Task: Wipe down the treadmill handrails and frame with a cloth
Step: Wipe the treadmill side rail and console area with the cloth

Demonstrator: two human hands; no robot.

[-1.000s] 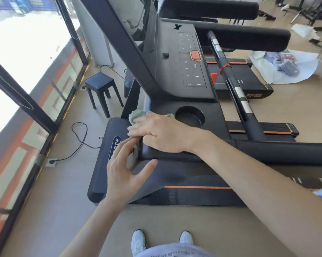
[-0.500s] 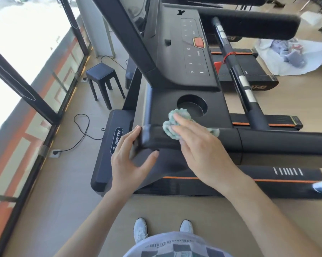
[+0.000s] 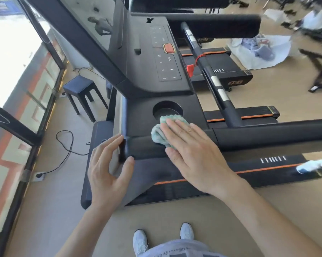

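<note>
head camera: below-left of the cup holder point(image 3: 166, 110), the left hand point(image 3: 108, 169) is spread wide, fingertips and thumb touching the corner of the treadmill tray point(image 3: 139, 117). just below the cup holder, the green cloth point(image 3: 161, 133) sits bunched on the tray's front edge, pressed under the flat, straight-fingered right hand point(image 3: 191, 156); the padded handrail point(image 3: 271, 134) runs off to the right.

Bare forearms point(image 3: 264, 206), with no sleeve in view. Pale, whitish sneakers point(image 3: 140, 242). A light lilac-grey garment point(image 3: 176, 249) at the waist carries faint dark lettering.

teal cloth point(image 3: 161, 134) — black treadmill point(image 3: 143, 108), orange button point(image 3: 169, 48)
</note>
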